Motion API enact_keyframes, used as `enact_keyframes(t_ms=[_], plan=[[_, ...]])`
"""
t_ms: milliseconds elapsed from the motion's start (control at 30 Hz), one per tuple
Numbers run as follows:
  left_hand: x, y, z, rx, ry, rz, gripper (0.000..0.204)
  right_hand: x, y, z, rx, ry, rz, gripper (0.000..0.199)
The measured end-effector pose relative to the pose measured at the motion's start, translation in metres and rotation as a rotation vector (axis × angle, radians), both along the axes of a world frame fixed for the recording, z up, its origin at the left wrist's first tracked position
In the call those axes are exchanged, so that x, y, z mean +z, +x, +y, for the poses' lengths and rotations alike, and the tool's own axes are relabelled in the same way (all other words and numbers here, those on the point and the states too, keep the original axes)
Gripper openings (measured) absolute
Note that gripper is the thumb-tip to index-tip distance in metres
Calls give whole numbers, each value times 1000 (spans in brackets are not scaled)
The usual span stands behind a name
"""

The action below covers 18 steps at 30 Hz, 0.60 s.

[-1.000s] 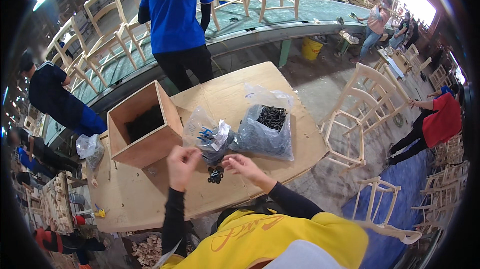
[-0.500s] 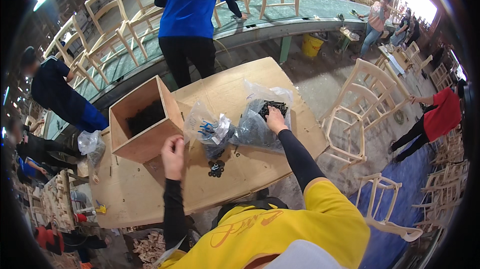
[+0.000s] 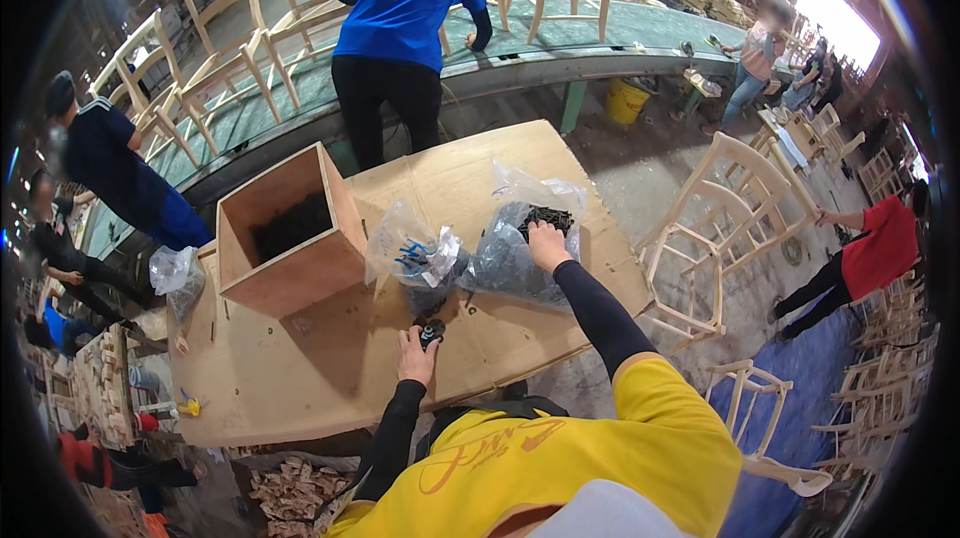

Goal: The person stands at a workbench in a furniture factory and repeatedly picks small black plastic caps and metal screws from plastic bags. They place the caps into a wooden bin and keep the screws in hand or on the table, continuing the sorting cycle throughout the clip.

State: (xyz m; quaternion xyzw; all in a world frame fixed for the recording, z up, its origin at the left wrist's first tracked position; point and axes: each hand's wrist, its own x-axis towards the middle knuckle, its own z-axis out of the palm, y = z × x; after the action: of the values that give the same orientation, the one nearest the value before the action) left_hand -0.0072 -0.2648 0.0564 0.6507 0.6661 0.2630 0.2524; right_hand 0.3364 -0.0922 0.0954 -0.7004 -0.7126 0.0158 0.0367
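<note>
My left hand (image 3: 416, 358) is down on the table at a small pile of black washers (image 3: 431, 331). Its fingers are bent round the near edge of the pile, pinching at the washers. My right hand (image 3: 547, 247) reaches into the mouth of a clear plastic bag (image 3: 507, 263). Its fingers close on dark screws (image 3: 549, 220) heaped there; the fingertips are partly hidden among them. Between the hands stands a second clear bag (image 3: 412, 256) with blue marks and dark small parts inside. A wooden box (image 3: 295, 281) left of it holds a dark heap of small parts.
The cardboard-topped table (image 3: 300, 378) carries everything; a third filled bag (image 3: 178, 280) sits at its left edge. Beyond, a person in blue (image 3: 405, 8) works at a green conveyor (image 3: 530, 58) with wooden chairs. More chair frames (image 3: 700, 248) stand to the right.
My left hand has moved from beside the wooden box, down and right to the washers. My right hand stays at the screws, its fingers a little lower.
</note>
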Motion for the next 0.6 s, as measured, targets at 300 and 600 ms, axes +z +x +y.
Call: enact_keyframes(t_ms=[300,600], plan=[[-3,-6,-4,-47,13,55,28,5,6,11,15,-62,59,36],[-11,-11,-4,-75,19,174,26,1,-5,16,33,9,-81,23]])
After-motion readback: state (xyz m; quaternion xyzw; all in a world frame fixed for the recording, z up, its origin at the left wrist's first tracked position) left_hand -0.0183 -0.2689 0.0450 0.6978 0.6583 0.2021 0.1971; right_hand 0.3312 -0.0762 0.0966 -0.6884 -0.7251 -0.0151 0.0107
